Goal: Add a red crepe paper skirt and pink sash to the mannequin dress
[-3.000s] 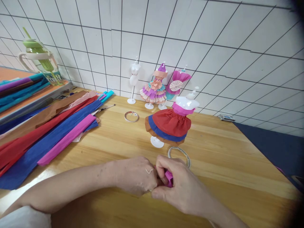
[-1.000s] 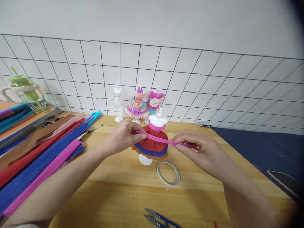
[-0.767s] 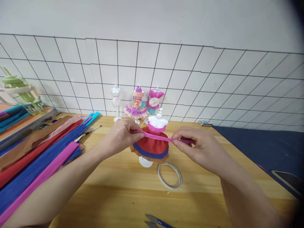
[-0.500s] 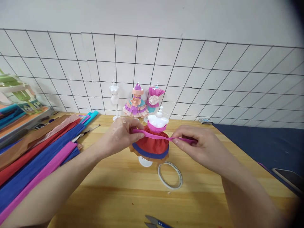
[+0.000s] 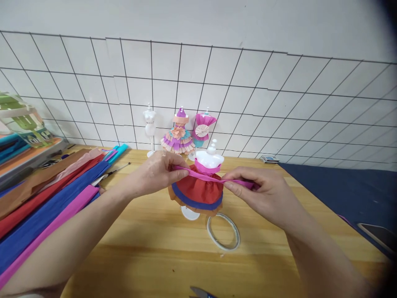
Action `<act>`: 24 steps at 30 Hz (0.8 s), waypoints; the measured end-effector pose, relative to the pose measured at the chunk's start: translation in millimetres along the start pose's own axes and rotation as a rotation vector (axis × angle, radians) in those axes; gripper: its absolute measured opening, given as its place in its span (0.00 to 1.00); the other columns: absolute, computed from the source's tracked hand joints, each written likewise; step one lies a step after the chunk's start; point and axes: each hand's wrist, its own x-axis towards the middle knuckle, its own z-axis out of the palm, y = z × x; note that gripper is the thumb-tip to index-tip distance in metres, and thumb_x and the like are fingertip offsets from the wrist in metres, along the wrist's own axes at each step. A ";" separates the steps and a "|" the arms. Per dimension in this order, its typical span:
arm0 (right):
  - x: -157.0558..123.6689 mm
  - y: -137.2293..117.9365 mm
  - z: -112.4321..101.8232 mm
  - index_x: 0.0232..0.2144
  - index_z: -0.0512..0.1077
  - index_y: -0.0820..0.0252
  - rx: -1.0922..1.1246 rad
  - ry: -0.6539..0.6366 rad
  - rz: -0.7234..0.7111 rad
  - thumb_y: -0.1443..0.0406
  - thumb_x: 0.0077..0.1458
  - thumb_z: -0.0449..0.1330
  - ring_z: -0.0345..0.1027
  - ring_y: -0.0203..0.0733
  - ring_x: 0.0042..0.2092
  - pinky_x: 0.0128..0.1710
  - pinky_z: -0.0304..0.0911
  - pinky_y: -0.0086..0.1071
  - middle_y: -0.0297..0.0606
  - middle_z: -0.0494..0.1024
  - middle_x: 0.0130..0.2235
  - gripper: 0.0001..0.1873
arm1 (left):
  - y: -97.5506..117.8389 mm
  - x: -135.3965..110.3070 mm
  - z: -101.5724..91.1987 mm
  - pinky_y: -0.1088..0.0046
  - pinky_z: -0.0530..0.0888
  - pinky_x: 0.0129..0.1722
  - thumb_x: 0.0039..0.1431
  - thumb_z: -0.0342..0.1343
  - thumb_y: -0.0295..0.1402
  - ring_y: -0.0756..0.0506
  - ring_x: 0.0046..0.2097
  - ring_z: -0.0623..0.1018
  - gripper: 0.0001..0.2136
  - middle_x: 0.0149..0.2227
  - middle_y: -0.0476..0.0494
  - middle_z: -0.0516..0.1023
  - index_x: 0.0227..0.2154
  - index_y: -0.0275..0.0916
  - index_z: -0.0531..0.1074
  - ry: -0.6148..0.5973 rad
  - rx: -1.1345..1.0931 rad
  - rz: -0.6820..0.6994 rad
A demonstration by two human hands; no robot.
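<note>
A thin pink crepe paper strip point(image 5: 207, 177) is stretched between my two hands. My left hand point(image 5: 156, 174) pinches its left end, and my right hand point(image 5: 263, 194) pinches its right end. The strip runs across the front of a small white mannequin point(image 5: 210, 159) that wears a pink band and a red, blue and brown paper skirt point(image 5: 196, 194). The mannequin stands on a round white base point(image 5: 190, 213) on the wooden table point(image 5: 149, 248).
A tape ring point(image 5: 223, 231) lies just in front of the mannequin. Long crepe paper rolls point(image 5: 46, 207) lie at the left. Three more mannequins point(image 5: 178, 134) stand by the tiled wall. Scissor tips point(image 5: 200, 293) show at the bottom edge. A dark mat point(image 5: 347, 194) with a phone point(image 5: 376, 236) is at the right.
Three seconds ago both hands worked the pink paper low on the table. They have since lifted and pulled it out into a strip across the mannequin, and it has sunk slightly towards the waist.
</note>
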 end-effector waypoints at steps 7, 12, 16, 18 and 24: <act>0.9 3.4 2.6 0.26 0.73 0.58 -0.069 0.055 -0.094 0.67 0.56 0.58 0.65 0.36 0.27 0.24 0.60 0.30 0.34 0.75 0.26 0.08 | -9.4 8.5 3.9 0.72 0.68 0.35 0.55 0.55 0.28 0.49 0.35 0.73 0.06 0.31 0.47 0.75 0.27 0.37 0.77 0.099 0.109 0.177; -3.5 2.1 -0.7 0.28 0.74 0.55 -0.121 0.098 -0.248 0.69 0.56 0.59 0.71 0.42 0.40 0.37 0.66 0.35 0.39 0.76 0.37 0.07 | -5.0 4.6 0.3 0.73 0.69 0.35 0.56 0.55 0.28 0.49 0.35 0.73 0.07 0.33 0.46 0.76 0.26 0.36 0.77 0.038 0.112 0.224; -3.8 0.4 -0.4 0.28 0.73 0.55 -0.074 0.052 -0.240 0.70 0.57 0.59 0.71 0.38 0.34 0.34 0.65 0.33 0.35 0.77 0.31 0.07 | -2.8 2.9 0.0 0.75 0.68 0.32 0.55 0.55 0.25 0.51 0.32 0.73 0.07 0.30 0.48 0.77 0.31 0.36 0.78 0.037 0.047 0.166; -2.9 -0.3 0.4 0.28 0.73 0.56 -0.045 0.037 -0.222 0.70 0.57 0.58 0.70 0.37 0.32 0.33 0.65 0.32 0.33 0.76 0.29 0.07 | -3.5 3.3 0.8 0.75 0.69 0.32 0.55 0.55 0.26 0.50 0.32 0.73 0.07 0.30 0.48 0.77 0.33 0.36 0.78 0.053 0.001 0.130; -3.6 -2.9 0.6 0.28 0.74 0.56 -0.025 0.048 -0.146 0.67 0.57 0.58 0.68 0.36 0.28 0.25 0.61 0.29 0.33 0.76 0.26 0.07 | -5.7 3.6 2.0 0.79 0.63 0.24 0.55 0.54 0.26 0.53 0.26 0.67 0.07 0.23 0.51 0.71 0.32 0.34 0.78 0.024 -0.045 0.074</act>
